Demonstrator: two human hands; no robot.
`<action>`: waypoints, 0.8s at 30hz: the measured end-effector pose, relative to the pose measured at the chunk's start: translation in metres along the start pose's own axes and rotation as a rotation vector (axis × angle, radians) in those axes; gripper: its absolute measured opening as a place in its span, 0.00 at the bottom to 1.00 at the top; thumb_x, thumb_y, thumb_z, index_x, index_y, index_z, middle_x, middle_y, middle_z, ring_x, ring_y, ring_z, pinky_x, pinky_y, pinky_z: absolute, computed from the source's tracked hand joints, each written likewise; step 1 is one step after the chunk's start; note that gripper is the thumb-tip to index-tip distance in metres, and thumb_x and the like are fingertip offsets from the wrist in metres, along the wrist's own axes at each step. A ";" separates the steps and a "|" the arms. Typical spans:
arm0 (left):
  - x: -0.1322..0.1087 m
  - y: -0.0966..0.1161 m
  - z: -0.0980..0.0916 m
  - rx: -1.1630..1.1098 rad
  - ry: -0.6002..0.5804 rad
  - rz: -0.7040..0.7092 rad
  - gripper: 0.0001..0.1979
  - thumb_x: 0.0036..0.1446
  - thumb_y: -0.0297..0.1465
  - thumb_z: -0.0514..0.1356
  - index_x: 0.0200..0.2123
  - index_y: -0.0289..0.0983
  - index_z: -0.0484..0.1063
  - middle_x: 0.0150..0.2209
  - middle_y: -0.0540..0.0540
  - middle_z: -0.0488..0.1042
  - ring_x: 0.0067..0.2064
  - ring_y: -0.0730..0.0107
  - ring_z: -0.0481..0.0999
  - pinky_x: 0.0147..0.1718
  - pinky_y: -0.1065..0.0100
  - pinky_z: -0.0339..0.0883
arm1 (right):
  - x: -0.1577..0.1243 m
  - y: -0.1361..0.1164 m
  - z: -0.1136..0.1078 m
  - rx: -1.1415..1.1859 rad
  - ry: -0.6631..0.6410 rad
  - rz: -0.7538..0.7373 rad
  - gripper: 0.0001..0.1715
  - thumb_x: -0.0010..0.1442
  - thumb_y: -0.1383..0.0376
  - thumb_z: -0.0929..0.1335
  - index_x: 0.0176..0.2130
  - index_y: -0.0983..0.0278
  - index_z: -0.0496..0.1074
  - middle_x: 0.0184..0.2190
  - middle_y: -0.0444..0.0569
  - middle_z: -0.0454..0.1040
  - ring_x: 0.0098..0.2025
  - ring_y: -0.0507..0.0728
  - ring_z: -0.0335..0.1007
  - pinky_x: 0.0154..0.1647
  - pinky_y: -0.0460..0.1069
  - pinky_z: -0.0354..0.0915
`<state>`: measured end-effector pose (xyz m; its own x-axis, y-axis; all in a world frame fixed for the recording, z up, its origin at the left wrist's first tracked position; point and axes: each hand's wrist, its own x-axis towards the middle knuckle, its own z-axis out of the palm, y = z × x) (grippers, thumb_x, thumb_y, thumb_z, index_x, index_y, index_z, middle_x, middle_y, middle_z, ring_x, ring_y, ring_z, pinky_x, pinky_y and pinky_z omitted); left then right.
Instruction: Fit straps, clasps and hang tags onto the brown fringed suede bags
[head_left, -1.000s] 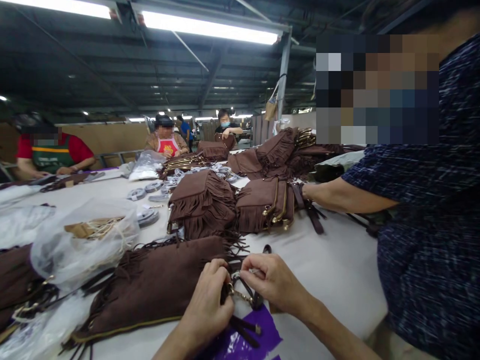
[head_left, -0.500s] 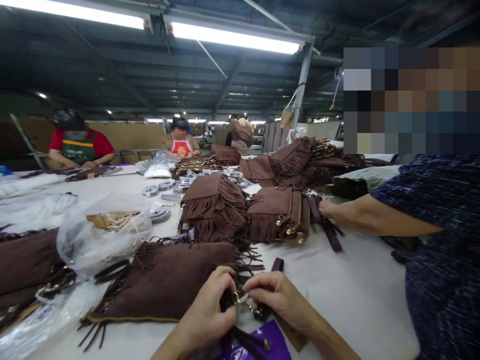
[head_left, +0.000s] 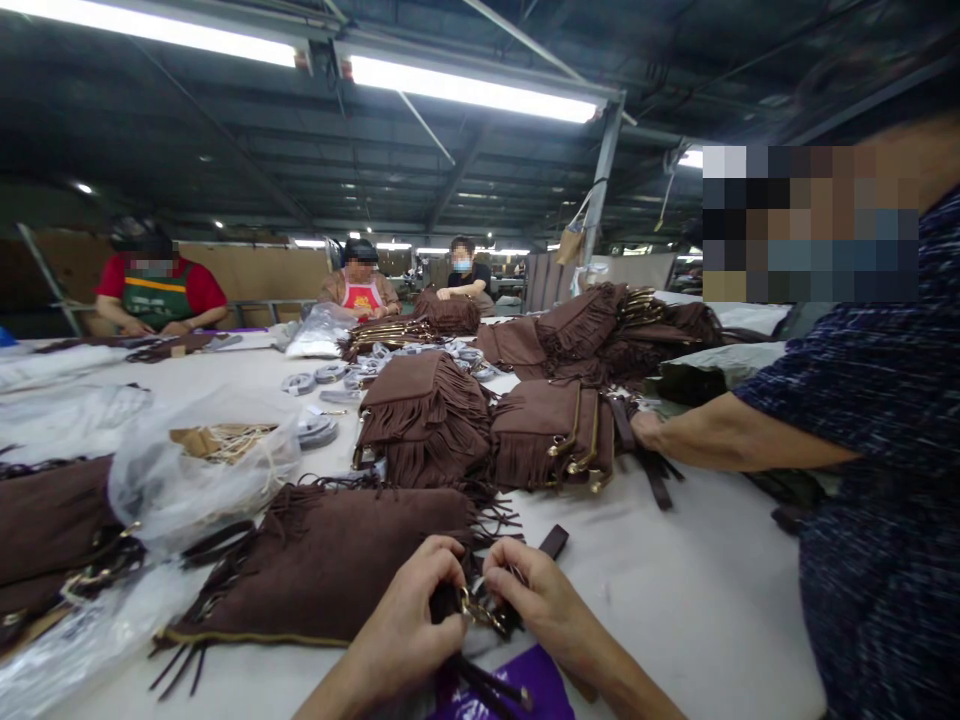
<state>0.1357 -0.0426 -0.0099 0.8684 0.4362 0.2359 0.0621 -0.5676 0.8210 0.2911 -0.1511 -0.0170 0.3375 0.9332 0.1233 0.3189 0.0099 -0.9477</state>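
Note:
A flat brown suede bag (head_left: 330,565) with fringe lies on the white table (head_left: 690,590) in front of me. At its right end my left hand (head_left: 416,620) and my right hand (head_left: 536,600) are both closed in a pinch round a small gold metal clasp (head_left: 474,606) on a dark brown strap (head_left: 487,685). The strap runs down over a purple plastic sheet (head_left: 529,685) at the table's near edge. Another strap end (head_left: 553,541) sticks out just beyond my right hand.
More fringed brown bags (head_left: 427,420) are stacked mid-table and further back. A clear plastic bag (head_left: 202,465) with tan tags lies to the left. A person in a dark patterned top at right reaches an arm (head_left: 720,440) to a bag. Other seated workers sit at the far side.
The view has tilted and shifted slightly. My hands stay pinched on the clasp, fingers shifting a little. The person at right drew the arm slightly along the stacked bag.

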 end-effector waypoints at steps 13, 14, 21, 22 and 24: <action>0.001 0.003 0.002 -0.017 0.030 -0.014 0.09 0.41 0.21 0.55 0.28 0.39 0.65 0.44 0.44 0.71 0.48 0.61 0.70 0.47 0.65 0.62 | 0.003 0.008 0.010 -0.102 0.040 0.018 0.10 0.56 0.59 0.62 0.28 0.62 0.65 0.26 0.44 0.67 0.31 0.56 0.64 0.33 0.49 0.58; 0.001 0.003 0.002 -0.021 0.032 -0.009 0.09 0.41 0.20 0.55 0.28 0.39 0.65 0.44 0.44 0.71 0.47 0.61 0.70 0.47 0.66 0.62 | 0.002 0.007 0.010 -0.099 0.030 0.018 0.10 0.56 0.59 0.62 0.28 0.62 0.65 0.26 0.44 0.67 0.31 0.56 0.63 0.33 0.49 0.58; 0.000 0.002 0.001 -0.044 0.036 0.014 0.09 0.42 0.20 0.55 0.28 0.38 0.65 0.42 0.45 0.70 0.47 0.63 0.69 0.47 0.66 0.62 | -0.003 -0.003 0.003 -0.002 -0.042 0.045 0.10 0.56 0.59 0.63 0.28 0.62 0.64 0.25 0.43 0.64 0.30 0.55 0.61 0.31 0.48 0.57; 0.000 0.003 0.001 -0.046 0.033 0.015 0.09 0.42 0.20 0.55 0.28 0.38 0.65 0.42 0.45 0.70 0.47 0.63 0.69 0.47 0.66 0.62 | -0.003 -0.003 0.003 0.028 -0.053 0.048 0.10 0.57 0.58 0.63 0.29 0.62 0.65 0.25 0.43 0.65 0.30 0.55 0.61 0.32 0.48 0.58; 0.001 0.003 0.001 -0.045 0.027 0.017 0.08 0.43 0.21 0.56 0.29 0.38 0.64 0.42 0.45 0.69 0.46 0.63 0.69 0.46 0.66 0.62 | -0.003 -0.004 0.002 0.075 -0.079 0.040 0.11 0.58 0.57 0.63 0.31 0.63 0.65 0.27 0.44 0.67 0.32 0.55 0.63 0.34 0.49 0.59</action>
<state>0.1369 -0.0445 -0.0076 0.8557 0.4457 0.2630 0.0249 -0.5431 0.8393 0.2869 -0.1532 -0.0147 0.2772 0.9586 0.0645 0.2383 -0.0035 -0.9712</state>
